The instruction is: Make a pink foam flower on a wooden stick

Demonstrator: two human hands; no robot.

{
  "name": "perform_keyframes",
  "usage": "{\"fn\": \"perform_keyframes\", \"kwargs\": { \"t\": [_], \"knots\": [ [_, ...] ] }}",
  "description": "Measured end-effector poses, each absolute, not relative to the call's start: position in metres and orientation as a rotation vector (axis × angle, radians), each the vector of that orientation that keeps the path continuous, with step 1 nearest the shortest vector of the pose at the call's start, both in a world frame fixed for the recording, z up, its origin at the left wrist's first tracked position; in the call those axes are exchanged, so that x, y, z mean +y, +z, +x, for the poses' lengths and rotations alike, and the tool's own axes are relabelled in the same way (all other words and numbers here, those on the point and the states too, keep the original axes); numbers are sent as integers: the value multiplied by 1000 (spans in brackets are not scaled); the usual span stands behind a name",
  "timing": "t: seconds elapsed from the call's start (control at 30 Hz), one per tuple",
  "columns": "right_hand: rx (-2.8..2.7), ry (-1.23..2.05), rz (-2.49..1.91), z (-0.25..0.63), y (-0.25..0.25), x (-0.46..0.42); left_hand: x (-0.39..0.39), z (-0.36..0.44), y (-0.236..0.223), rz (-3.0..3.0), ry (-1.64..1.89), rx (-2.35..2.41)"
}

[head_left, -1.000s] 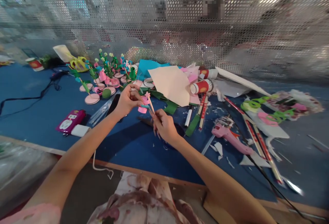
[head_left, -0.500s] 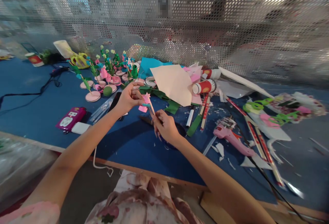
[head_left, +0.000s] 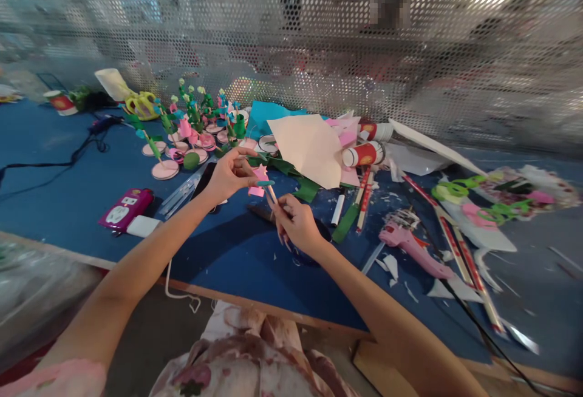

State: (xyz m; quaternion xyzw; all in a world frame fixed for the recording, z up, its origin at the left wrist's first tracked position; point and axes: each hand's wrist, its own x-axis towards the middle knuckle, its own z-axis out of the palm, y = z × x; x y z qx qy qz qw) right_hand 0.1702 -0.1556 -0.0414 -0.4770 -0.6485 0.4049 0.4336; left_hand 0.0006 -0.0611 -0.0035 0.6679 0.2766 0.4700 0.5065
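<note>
My left hand [head_left: 233, 173] pinches the near end of a small teal paper strip [head_left: 265, 183]. That strip lies across the upper end of a thin wooden stick [head_left: 272, 194]. My right hand [head_left: 295, 222] is closed round the stick, which tilts up to the left. A pink paper piece with a star-like edge [head_left: 259, 173] shows just behind the strip; whether it is fixed to the stick I cannot tell. Below the hands on the blue table, scissors [head_left: 260, 212] lie partly hidden by my right hand.
Several paper flowers on round pink bases [head_left: 164, 170] stand at the left back. A cream paper sheet [head_left: 310, 148], paper cups [head_left: 364, 154] and a white marker [head_left: 337, 209] lie ahead. A pink glue gun [head_left: 416, 251] is right, a purple power socket [head_left: 128, 209] left.
The teal strip has shifted slightly and now lies flatter across the stick's upper end. Both hands stay almost where they were.
</note>
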Motion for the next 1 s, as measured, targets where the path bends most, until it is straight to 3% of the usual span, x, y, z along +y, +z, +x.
{"fn": "perform_keyframes", "kwargs": {
  "t": [1.0],
  "knots": [
    [-1768, 944, -1210, 168, -44, -156, -70, 6, -3, 1634, 1042, 761]
  ]
}}
